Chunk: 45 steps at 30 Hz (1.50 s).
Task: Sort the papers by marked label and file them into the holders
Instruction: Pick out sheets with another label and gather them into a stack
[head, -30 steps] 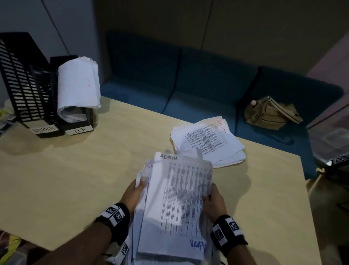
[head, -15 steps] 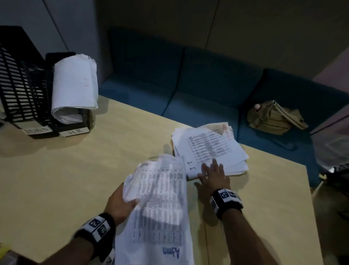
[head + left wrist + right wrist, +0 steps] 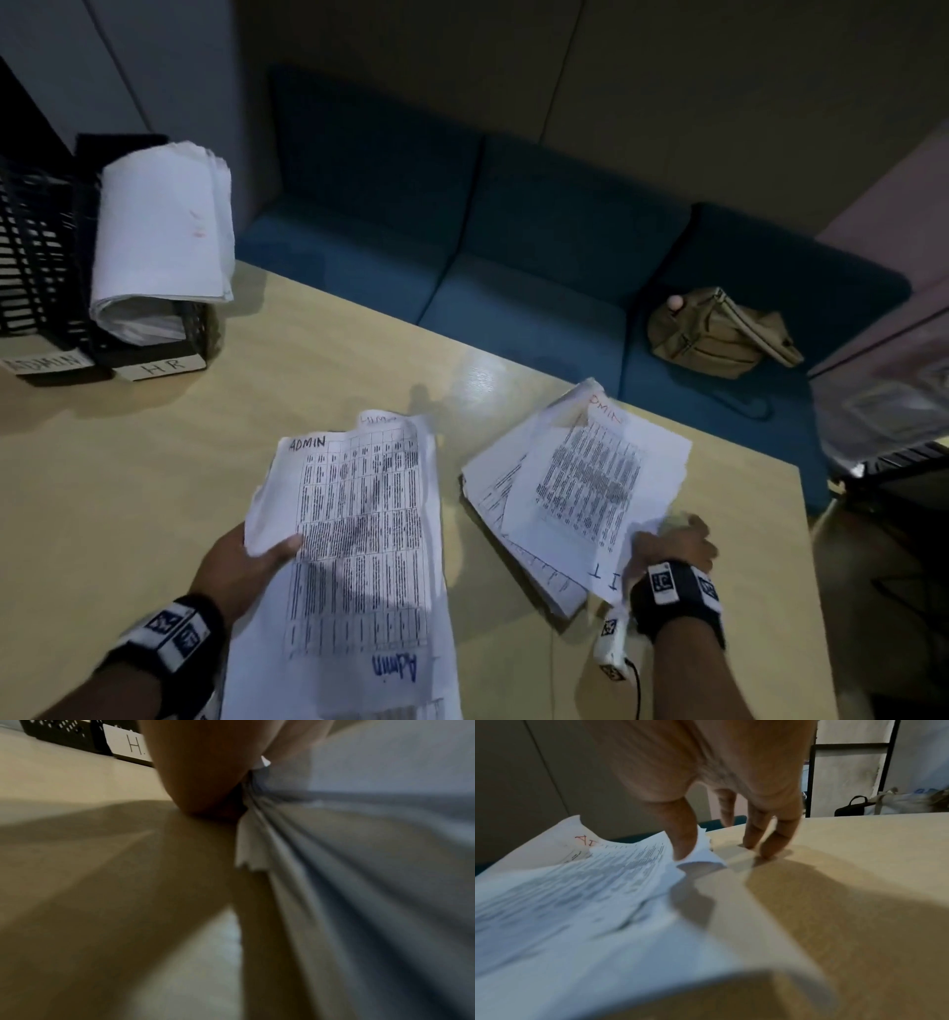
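A pale wooden table [image 3: 154, 488] is sitting in a dim room, and a dark blue sofa [image 3: 513, 231] is running along its far side. A tan bag [image 3: 714, 334] is lying on the sofa, far past the right hand.

The left hand [image 3: 241, 565] is gripping a bundle of printed papers [image 3: 359, 539] by its left edge, with the thumb lying on top. The top sheet is showing "ADMIN" in a far corner and "Admin" in blue at the near end. In the left wrist view, the sheets are bunching up where the fingers are squeezing them.

Just to the right of that bundle, a loose stack of papers [image 3: 580, 488] is lying on the table. Red letters are showing at its far end and "IT" at its near corner. The right hand [image 3: 672, 539] is at that near corner. In the right wrist view, one finger [image 3: 682, 833] is pushing against a curled-up corner of the stack, and two other fingers are touching the bare table beside it. The hand is open, not gripping anything.

Far off to the left, past the left hand, two black mesh holders are standing side by side. The ADMIN holder [image 3: 36, 267] is on the outside. The HR holder [image 3: 149, 354] is next to it, with a fat bent wad of white sheets [image 3: 159, 236] flopping out over its top.
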{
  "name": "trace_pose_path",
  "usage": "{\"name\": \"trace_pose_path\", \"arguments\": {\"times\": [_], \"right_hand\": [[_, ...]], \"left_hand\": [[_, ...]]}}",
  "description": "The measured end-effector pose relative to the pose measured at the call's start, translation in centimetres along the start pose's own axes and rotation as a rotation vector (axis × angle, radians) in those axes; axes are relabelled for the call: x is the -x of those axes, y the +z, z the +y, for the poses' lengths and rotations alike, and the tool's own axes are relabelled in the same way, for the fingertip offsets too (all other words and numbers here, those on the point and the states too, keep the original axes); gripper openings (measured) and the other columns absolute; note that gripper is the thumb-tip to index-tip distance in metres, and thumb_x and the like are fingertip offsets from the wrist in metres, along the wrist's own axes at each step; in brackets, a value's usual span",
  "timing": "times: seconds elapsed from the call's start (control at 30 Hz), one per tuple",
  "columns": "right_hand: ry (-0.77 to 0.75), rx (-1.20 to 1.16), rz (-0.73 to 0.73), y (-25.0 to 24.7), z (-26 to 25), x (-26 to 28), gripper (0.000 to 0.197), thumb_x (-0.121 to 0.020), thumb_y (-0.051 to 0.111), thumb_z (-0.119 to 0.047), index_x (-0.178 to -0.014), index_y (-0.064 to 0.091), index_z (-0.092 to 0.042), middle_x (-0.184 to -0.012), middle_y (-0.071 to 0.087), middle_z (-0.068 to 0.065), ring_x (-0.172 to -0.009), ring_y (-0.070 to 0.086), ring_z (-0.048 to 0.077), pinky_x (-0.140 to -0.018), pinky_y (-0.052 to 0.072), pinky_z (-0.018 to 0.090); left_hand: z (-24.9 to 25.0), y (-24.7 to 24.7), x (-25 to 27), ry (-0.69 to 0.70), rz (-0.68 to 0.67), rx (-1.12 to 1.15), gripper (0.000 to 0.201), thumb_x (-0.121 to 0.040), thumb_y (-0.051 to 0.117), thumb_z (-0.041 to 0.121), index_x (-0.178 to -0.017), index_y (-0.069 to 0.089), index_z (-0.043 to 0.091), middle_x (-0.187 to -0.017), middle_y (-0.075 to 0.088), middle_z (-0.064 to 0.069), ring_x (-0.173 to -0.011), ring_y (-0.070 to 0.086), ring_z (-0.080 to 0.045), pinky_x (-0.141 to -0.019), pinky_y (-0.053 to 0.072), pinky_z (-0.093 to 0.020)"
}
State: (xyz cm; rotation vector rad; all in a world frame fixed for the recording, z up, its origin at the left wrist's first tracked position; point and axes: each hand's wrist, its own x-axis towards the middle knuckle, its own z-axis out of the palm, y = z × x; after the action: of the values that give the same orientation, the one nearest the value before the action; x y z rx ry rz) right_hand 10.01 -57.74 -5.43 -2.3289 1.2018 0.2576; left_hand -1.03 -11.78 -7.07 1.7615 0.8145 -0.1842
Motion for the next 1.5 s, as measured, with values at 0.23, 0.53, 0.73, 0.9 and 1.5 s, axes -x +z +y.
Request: {"name": "trace_pose_path", "arguments": {"times": [0.23, 0.53, 0.73, 0.9, 1.5], "right_hand": [[0.030, -0.172, -0.086, 2.5, -2.1, 3.2, 0.084, -0.071, 0.080, -0.008, -0.137, 0.027, 0.001, -0.134, 0.042, 0.028, -0.116, 0.051, 0.047, -0.092, 0.048, 0.051], [-0.171, -0.157, -0.072, 0.9, 0.8, 4.7, 0.014, -0.081, 0.059, -0.003, -0.094, 0.060, -0.006, -0.085, 0.064, 0.020, -0.074, 0.058, 0.035, -0.069, 0.051, 0.039], [-0.186, -0.218, -0.060, -3.4, 3.9, 5.7, 0.027, -0.087, 0.060, -0.027, -0.097, 0.061, -0.002, -0.089, 0.064, 0.027, -0.075, 0.059, 0.040, -0.064, 0.048, 0.043], [-0.209, -0.392, -0.002, -9.0, 6.0, 6.0, 0.034, -0.090, 0.060, -0.030, -0.094, 0.061, 0.004, -0.090, 0.063, 0.029, -0.081, 0.058, 0.040, -0.074, 0.047, 0.046], [-0.589, -0.310, -0.615, 5.0, 0.1, 22.3, 0.025, -0.087, 0.063, -0.020, -0.108, 0.051, -0.020, -0.104, 0.060, 0.002, -0.090, 0.062, 0.018, -0.070, 0.054, 0.028]], "left_hand": [[0.3, -0.3, -0.4, -0.040, -0.120, 0.044, 0.083, -0.059, 0.078, 0.042, -0.132, 0.052, 0.012, -0.118, 0.063, -0.009, -0.103, 0.058, -0.029, -0.091, 0.042, -0.039], [0.3, 0.3, 0.8, -0.055, -0.067, 0.076, 0.054, -0.083, 0.069, 0.037, -0.132, 0.052, 0.020, -0.113, 0.067, -0.008, -0.101, 0.063, -0.030, -0.097, 0.046, -0.048], [0.6, 0.3, 2.1, -0.024, 0.000, 0.092, 0.045, -0.090, 0.061, 0.019, -0.133, 0.050, 0.012, -0.117, 0.062, -0.013, -0.103, 0.057, -0.031, -0.091, 0.042, -0.039], [0.9, 0.0, 3.3, -0.055, 0.024, 0.156, 0.047, -0.091, 0.060, 0.015, -0.136, 0.046, 0.010, -0.116, 0.059, -0.014, -0.105, 0.054, -0.031, -0.097, 0.041, -0.047], [0.2, 1.5, 6.4, 0.051, -0.178, 0.083, 0.018, -0.095, 0.054, 0.020, -0.105, 0.060, 0.033, -0.104, 0.067, 0.004, -0.094, 0.062, -0.019, -0.078, 0.047, -0.030]]}}
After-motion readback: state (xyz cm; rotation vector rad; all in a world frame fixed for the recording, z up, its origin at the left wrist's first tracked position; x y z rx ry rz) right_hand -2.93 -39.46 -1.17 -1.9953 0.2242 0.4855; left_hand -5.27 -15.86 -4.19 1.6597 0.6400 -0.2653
